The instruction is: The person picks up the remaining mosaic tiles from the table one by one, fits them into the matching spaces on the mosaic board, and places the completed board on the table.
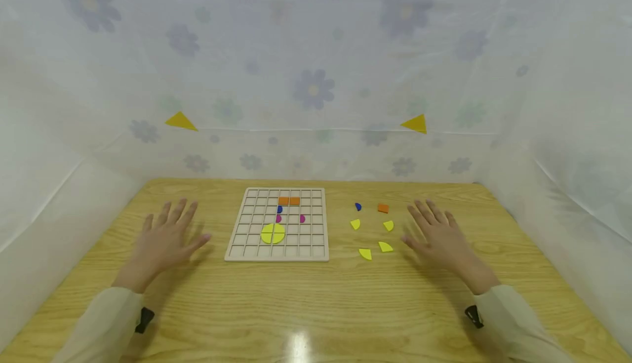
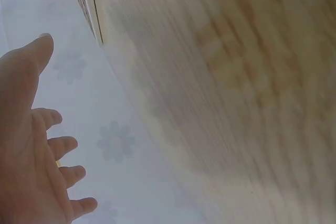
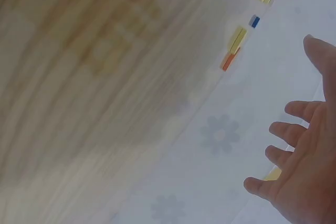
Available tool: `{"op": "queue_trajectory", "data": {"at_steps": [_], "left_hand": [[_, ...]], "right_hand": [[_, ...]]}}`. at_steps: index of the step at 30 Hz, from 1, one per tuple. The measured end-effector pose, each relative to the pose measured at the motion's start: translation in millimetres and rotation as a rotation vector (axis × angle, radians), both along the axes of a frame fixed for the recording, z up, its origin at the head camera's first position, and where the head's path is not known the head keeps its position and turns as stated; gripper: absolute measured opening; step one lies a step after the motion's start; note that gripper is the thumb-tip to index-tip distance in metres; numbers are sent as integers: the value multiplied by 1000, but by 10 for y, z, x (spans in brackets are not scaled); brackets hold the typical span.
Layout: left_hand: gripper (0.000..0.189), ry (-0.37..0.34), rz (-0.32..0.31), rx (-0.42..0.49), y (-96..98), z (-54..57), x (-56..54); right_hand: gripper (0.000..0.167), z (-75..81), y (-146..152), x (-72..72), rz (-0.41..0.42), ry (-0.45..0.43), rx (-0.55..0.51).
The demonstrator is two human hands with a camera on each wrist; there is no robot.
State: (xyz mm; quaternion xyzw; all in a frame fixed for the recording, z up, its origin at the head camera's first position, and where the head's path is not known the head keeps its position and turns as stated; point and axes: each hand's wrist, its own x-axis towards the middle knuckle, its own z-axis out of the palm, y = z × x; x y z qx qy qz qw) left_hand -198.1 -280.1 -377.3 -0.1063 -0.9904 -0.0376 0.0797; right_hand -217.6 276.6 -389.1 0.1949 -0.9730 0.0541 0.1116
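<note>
The work looks like fitting small flat pieces into a gridded board [image 1: 313, 245], and it seems partly done, with both hands at a pause between placements. The board already holds two orange squares [image 1: 283, 201] near its far edge, a blue half-circle [image 1: 280, 209] just below them, two pink half-circles [image 1: 278, 219] set apart, and a yellow disc [image 1: 267, 238] of four quarters towards its near edge.

To the right of the board, loose on the worktop [image 1: 222, 308], lie a blue piece [image 1: 357, 206], an orange piece [image 1: 383, 208] and four yellow quarters [image 1: 385, 247]. The next move would probably call for a fingertip pinch on one thin piece, then careful turning to suit a cell.

Neither grip holds anything: fingers and thumb are spread apart on each hand, and both seem raised over the worktop. The left hand [image 1: 165, 242] is left of the board, its thumb towards that edge. The right hand [image 1: 436, 239] is well to the board's right, beyond the loose pieces, its thumb near the yellow quarters but apart from them.
</note>
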Motion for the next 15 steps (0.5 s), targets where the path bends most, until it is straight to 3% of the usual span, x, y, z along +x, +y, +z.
{"op": "queue_trajectory", "data": {"at_steps": [15], "left_hand": [[78, 51, -78, -69, 186, -52, -118]], "right_hand": [[66, -65, -357, -1, 93, 93, 107]]}}
